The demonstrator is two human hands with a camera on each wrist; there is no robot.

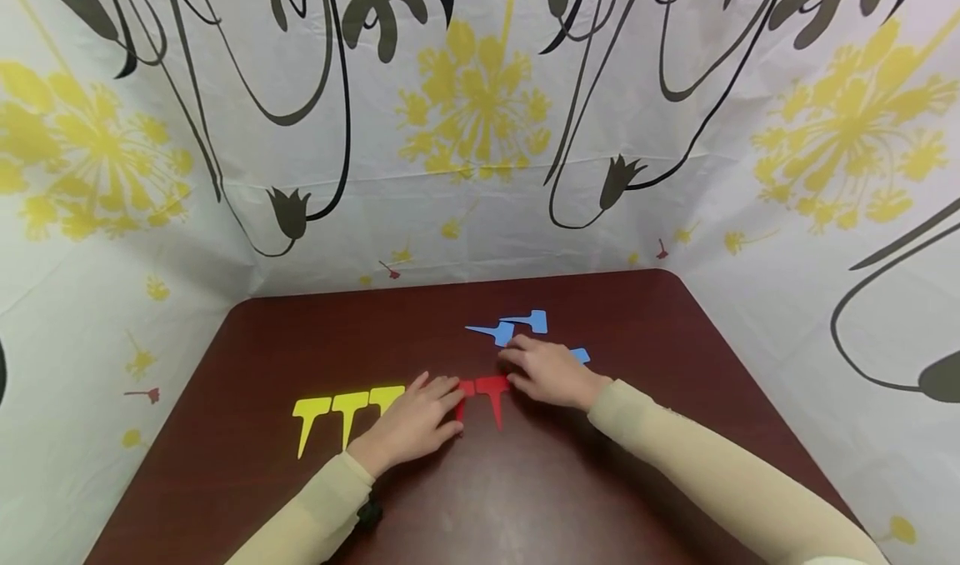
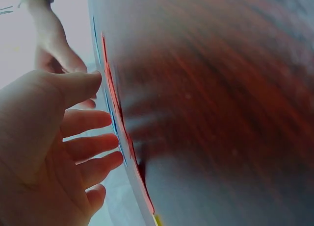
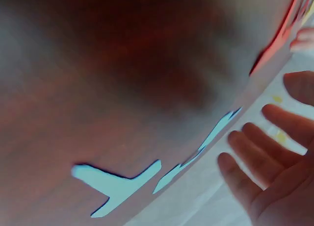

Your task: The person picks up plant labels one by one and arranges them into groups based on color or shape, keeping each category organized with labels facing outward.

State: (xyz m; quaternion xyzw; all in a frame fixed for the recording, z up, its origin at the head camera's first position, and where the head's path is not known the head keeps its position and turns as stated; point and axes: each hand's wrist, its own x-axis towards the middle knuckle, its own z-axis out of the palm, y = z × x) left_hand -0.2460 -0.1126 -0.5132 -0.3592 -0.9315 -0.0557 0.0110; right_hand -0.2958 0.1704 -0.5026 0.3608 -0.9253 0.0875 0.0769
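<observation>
Flat T-shaped plant tags lie on the table in three colours. My left hand (image 1: 411,425) is over the red row, hiding part of it, its fingers spread and loosely bent. A red tag (image 1: 492,386) shows fully to the right of that hand, stem toward me. My right hand (image 1: 552,372) has its fingertips close by this tag's right end, and in the right wrist view its fingers are apart with nothing between them. Yellow tags (image 1: 311,407) stand in a row at left, the third partly covered by my left hand. Blue tags (image 1: 537,322) lie loosely beyond my right hand.
Another blue tag (image 1: 581,355) is partly hidden behind my right hand. The dark reddish-brown table (image 1: 480,498) has rounded far corners. A white cloth (image 1: 465,240) printed with yellow and grey flowers hangs behind it and along both sides.
</observation>
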